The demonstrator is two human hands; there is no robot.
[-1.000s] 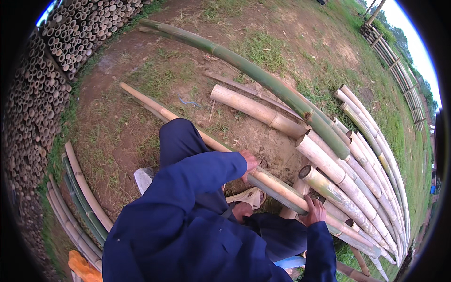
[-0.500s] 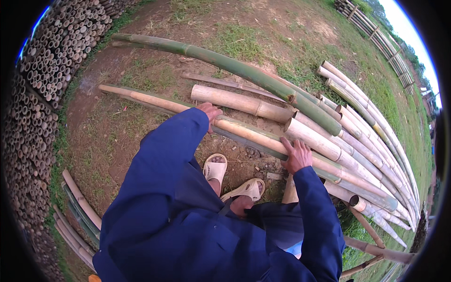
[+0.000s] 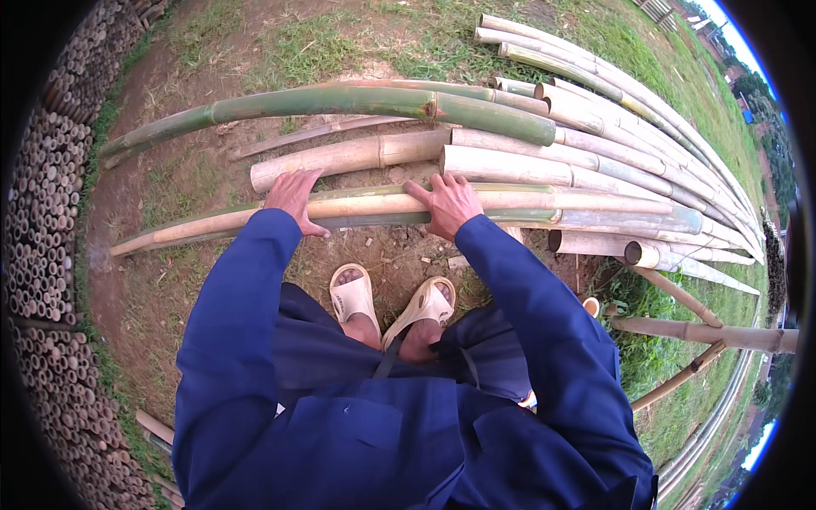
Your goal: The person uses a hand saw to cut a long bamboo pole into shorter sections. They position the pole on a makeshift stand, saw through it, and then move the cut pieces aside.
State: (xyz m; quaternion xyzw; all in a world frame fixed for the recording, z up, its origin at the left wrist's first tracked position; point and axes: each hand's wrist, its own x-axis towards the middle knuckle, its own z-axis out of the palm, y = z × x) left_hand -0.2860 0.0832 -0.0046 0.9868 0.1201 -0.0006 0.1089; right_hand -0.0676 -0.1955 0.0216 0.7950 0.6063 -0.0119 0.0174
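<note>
Across in front of me lies a long bamboo pole (image 3: 365,205), green with a pale tan band along its length. My left hand (image 3: 295,202) curls over it, thumb on the near side and fingers on the far side. Farther right, my right hand (image 3: 448,206) bends over the same pole, thumb pointing left. Just beyond my left hand is a thick pale bamboo piece (image 3: 340,160) with its cut end to the left. The hollow end of another pale pole (image 3: 510,165) sits right behind my right hand. A thick green bamboo pole (image 3: 340,100) lies beyond these.
Several pale poles (image 3: 646,161) fan out to the right over grass. A bamboo support frame (image 3: 697,331) stands at lower right. Stacked cut bamboo (image 3: 42,246) rises along the left side. My sandalled feet (image 3: 387,306) stand on bare earth near the pole.
The view has turned, so the poles run more level across it. Both hands remain on the same pole, at about the same places along it.
</note>
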